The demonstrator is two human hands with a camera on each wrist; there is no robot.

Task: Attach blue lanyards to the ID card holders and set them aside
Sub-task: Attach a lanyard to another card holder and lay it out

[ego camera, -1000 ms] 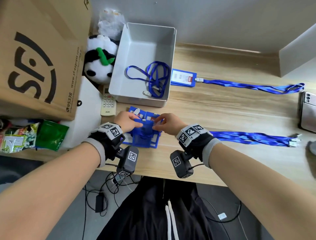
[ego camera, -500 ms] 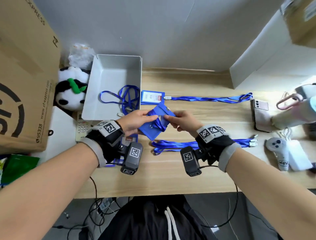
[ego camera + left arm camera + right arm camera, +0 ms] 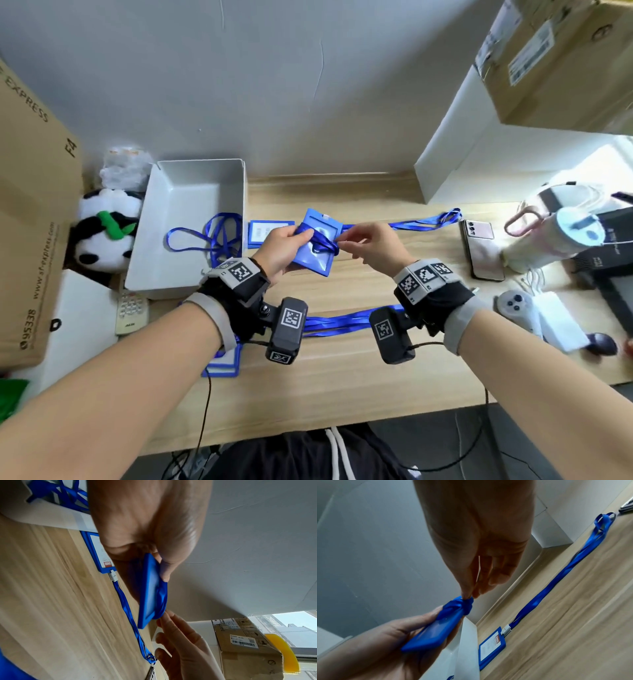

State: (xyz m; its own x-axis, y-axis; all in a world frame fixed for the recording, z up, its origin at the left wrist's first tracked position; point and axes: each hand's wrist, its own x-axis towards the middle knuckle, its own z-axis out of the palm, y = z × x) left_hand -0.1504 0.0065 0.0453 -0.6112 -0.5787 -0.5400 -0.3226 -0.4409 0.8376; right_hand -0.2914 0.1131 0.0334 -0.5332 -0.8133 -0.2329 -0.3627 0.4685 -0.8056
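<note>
Above the wooden desk (image 3: 342, 387), both hands are up in the air working on one blue ID card holder (image 3: 313, 255). The left hand (image 3: 277, 250) grips the holder by its left edge, thumb on the front and fingers behind, so the thing sits tilted between the two hands. A blue lanyard (image 3: 322, 241) is wound around the middle of the holder, and the right hand (image 3: 371, 248) pinches the bunched bit of that strap at the holder's right edge with thumb and forefinger; the other fingers just hang loose.

Further back on the desk lies a finished ID card holder (image 3: 269, 233) with a white card in it, flat, its clip joined to a long blue lanyard strap (image 3: 424, 222) that runs off to the right toward a phone (image 3: 481, 250). A white tray (image 3: 191, 270) on the left has a loose lanyard (image 3: 212, 236) coiled inside. Closer to the person, under the wrists, a pile of spare lanyards (image 3: 337, 322) lies across the desk, and another card holder frame (image 3: 222, 365) peeks out below the left wrist. A plush panda (image 3: 102, 236) sits left of the tray.
</note>
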